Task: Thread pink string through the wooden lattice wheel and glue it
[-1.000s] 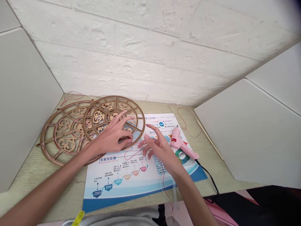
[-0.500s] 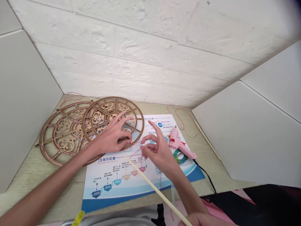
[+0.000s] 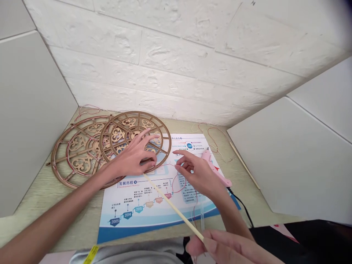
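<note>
My left hand lies over the smaller brown openwork disc, thumb and a finger closed at its near right rim and the other fingers stretched across it. To its right, my right hand pinches a thin reddish thread that runs from the rim to the fingertips and loops down over the printed sheet. Under the smaller disc is a larger openwork disc with thread laid along its bars. Another person's hand holds a pale thin stick, its tip by my left hand.
Partly behind my right hand, a pink glue gun with a black cord lies on the sheet. Loose thread and another stick are at the right, beside a white panel. A white brick wall stands behind.
My right hand has moved right from my left hand, drawing the thread between them straighter. The other person's hand has come further into view at the bottom. The view has shifted slightly.
</note>
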Available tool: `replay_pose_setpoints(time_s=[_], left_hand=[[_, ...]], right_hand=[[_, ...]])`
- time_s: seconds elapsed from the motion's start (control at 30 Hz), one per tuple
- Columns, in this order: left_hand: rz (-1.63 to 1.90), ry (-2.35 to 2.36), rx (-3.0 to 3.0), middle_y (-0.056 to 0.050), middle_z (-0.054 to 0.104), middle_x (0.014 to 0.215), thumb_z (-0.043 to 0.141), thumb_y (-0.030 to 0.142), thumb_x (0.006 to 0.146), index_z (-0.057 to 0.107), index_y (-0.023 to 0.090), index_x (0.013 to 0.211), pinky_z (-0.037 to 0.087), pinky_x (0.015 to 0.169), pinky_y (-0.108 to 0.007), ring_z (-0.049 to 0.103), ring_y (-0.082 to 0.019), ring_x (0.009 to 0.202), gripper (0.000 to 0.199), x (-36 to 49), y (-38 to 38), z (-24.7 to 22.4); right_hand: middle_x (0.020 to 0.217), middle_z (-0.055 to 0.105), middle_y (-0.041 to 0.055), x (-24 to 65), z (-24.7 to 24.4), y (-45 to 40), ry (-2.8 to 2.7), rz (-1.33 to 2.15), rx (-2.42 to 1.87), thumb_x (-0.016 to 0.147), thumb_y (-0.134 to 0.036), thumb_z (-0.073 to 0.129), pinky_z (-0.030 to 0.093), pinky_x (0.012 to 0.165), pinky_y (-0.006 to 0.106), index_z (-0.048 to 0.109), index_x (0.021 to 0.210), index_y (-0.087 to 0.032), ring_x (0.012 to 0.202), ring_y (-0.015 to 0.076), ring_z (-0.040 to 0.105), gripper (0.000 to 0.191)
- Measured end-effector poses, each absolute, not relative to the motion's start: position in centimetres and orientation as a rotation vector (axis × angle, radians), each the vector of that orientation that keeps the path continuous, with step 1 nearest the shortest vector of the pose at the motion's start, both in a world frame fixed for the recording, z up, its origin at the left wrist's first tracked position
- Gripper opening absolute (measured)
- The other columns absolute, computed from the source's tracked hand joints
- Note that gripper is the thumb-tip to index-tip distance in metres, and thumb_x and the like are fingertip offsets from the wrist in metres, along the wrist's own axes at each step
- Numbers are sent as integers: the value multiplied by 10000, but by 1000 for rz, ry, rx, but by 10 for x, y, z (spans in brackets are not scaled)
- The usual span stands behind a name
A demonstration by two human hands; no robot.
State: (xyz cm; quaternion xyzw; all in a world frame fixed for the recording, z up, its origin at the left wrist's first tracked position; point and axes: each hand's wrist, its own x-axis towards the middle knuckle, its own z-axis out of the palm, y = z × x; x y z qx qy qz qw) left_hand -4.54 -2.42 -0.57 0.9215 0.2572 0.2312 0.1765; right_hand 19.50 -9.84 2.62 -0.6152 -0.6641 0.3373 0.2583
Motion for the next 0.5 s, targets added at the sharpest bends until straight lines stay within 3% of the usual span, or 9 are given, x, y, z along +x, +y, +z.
replay_pose_setpoints(time_s=[0.23, 0.5], left_hand=[[641, 738, 2606, -48, 303, 1551, 602, 222, 918, 731, 229, 849, 289, 1170, -635, 118, -401, 1505, 146, -45, -24, -6], [627, 742, 2612, -60, 318, 1549, 592, 290, 937, 737, 226, 841, 292, 1175, -620, 134, -387, 1505, 185, -45, -27, -5]], right_hand=[[798, 673, 36, 182, 12, -110, -1618, 825, -1584, 838, -325, 584, 487, 549, 255, 662, 1107, -203, 642, 149, 603, 306], [821, 718, 46, 163, 0, -115, -1342, 897, -1500, 802, -377, 697, 544, 625, 270, 680, 1063, -202, 692, 161, 646, 315]])
